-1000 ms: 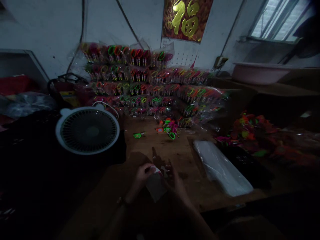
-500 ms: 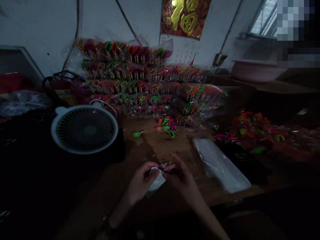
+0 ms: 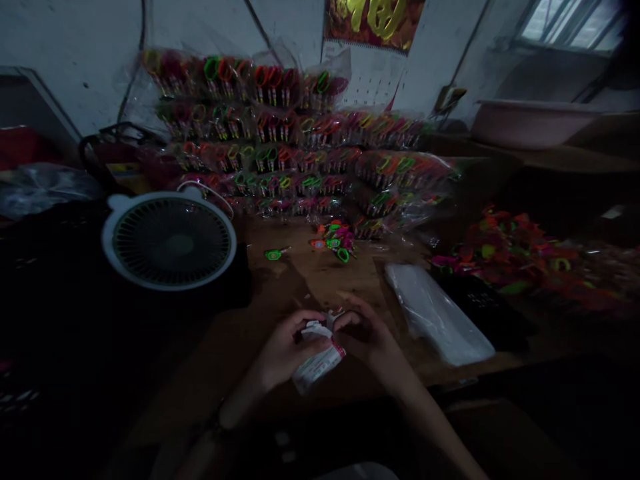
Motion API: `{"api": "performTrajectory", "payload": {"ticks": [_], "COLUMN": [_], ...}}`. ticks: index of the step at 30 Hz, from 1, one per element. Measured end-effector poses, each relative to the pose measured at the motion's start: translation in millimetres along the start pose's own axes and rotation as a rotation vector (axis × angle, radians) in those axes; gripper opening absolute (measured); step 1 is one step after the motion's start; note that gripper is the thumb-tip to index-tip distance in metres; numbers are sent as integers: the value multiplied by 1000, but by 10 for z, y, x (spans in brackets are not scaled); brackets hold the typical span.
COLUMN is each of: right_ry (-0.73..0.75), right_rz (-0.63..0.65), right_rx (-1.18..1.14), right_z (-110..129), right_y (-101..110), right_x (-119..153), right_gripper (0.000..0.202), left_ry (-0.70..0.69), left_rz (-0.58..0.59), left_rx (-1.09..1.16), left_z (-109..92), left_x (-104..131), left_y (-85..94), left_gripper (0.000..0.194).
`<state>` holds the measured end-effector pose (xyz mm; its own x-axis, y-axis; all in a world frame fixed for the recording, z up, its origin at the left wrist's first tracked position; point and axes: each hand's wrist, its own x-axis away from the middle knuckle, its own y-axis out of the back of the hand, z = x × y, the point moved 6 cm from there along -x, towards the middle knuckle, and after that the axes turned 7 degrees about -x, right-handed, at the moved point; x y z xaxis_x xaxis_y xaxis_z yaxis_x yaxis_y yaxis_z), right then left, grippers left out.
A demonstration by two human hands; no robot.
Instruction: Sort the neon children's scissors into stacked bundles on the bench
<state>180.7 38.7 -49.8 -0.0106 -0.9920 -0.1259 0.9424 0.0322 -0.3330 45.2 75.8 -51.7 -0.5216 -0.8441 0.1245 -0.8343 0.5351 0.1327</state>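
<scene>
My left hand point(image 3: 286, 352) is closed on a small white printed packet point(image 3: 319, 360) with a pinkish-red edge on its right side. The packet tilts over the wooden table point(image 3: 265, 303), and its upper end looks crumpled or torn. At that end my right hand point(image 3: 371, 340) pinches with curled fingers, touching the packet's upper right side. Dim light hides what lies between those fingertips. Beyond the hands, a green looped plastic trinket point(image 3: 273, 255) lies alone, left of a small pile of similar orange, green and pink trinkets point(image 3: 334, 244).
Stacked clear bags of bright trinkets point(image 3: 273, 157) line the wall. A round white fan point(image 3: 170, 240) stands at left. Flat clear plastic bags point(image 3: 440, 313) lie at right, near a heap of loose trinkets point(image 3: 510, 257). A pink basin point(image 3: 533, 125) sits farther back.
The packet has turned slightly, showing more of its printed face and its pinkish edge. Both hands stay close together on it. The view has tilted down a little.
</scene>
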Motion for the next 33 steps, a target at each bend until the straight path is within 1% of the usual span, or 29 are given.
{"api": "performTrajectory", "payload": {"ticks": [2, 5, 8, 13, 19, 23, 26, 29, 31, 33], "right_ry": [11, 3, -8, -8, -25, -37, -49, -54, -31, 15], "right_rz": [46, 86, 48, -24, -58, -44, -40, -16, 12, 46], "right_rx": [-25, -60, -119, -211, -292, -359, -392, -357, -310, -252], "right_z": [11, 12, -6, -83, -209, -249, -235, -202, -175, -141], "right_y": [-35, -75, -74, -59, -28, -31, -26, 15, 63, 100], "right_x": [16, 54, 94, 122, 101, 101, 126, 141, 140, 147], "right_gripper": [53, 53, 53, 54, 51, 51, 51, 51, 51, 50], "left_ry": [15, 71, 127, 180, 193, 155, 147, 153, 143, 141], "left_rz": [21, 60, 81, 92, 104, 83, 35, -3, -3, -28], "left_rx": [27, 92, 189, 276, 316, 359, 343, 273, 205, 86], "left_z": [1, 33, 86, 197, 350, 400, 390, 359, 324, 283], "left_x": [5, 16, 18, -42, -137, -139, -124, -112, -94, -55], "left_y": [-17, -47, -84, -138, -175, -202, -194, -145, -109, -67], "left_gripper": [41, 49, 56, 58, 55, 54, 54, 57, 57, 55]}}
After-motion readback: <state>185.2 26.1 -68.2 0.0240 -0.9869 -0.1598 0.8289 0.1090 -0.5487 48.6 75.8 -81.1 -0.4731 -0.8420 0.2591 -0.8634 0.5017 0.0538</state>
